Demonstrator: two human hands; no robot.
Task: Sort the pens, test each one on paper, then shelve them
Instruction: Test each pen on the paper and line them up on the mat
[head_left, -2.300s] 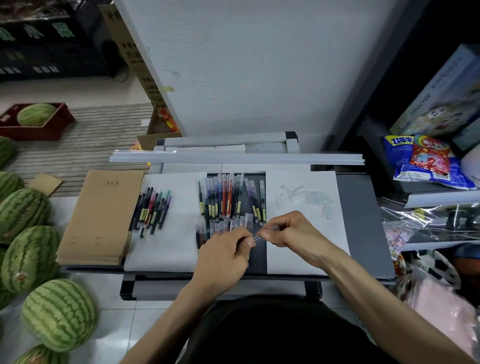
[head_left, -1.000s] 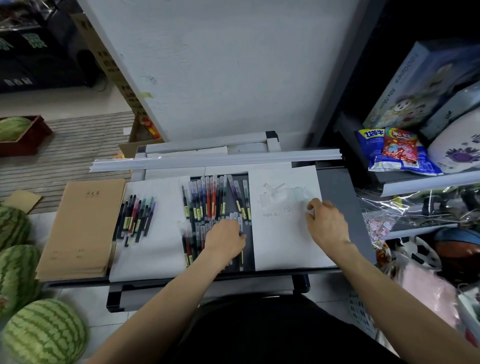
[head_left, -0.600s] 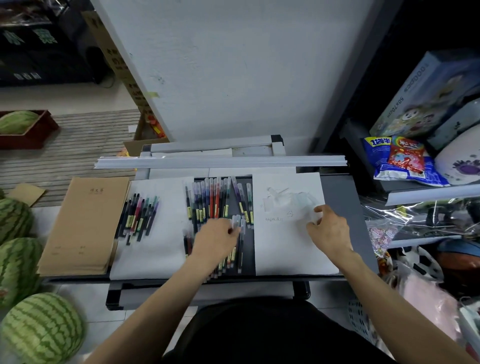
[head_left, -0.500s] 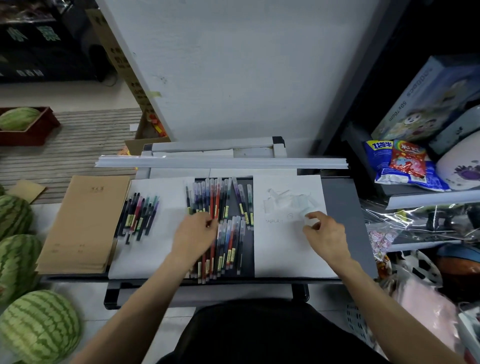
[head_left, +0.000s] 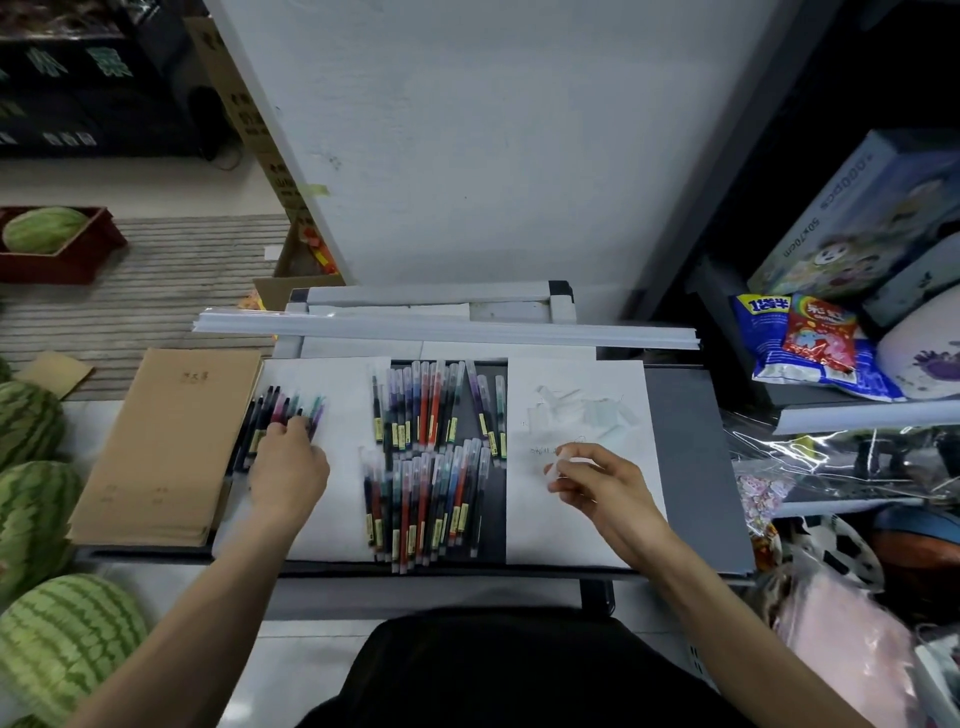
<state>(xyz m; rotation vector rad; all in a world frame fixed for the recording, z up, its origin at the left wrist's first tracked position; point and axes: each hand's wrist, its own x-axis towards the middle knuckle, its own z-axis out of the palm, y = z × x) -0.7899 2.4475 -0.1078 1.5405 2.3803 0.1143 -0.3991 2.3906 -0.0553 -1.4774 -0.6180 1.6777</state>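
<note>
Two rows of coloured pens, an upper one and a lower one, lie on the dark tabletop in the middle. A smaller bunch of pens lies on the white sheet to the left. My left hand rests on that bunch, fingers curled down onto a dark pen. My right hand hovers over the right test paper, which bears faint scribbles, and pinches a small clear cap. Several clear caps lie at the paper's far end.
A stack of brown notebooks lies at the left edge of the table. Watermelons sit on the floor to the left. A white rail runs along the back. Shelves on the right hold snack bags and boxes.
My left hand has moved from the middle pens to the left bunch. My right hand drew back from the cap pile towards me, pinching a clear cap.
</note>
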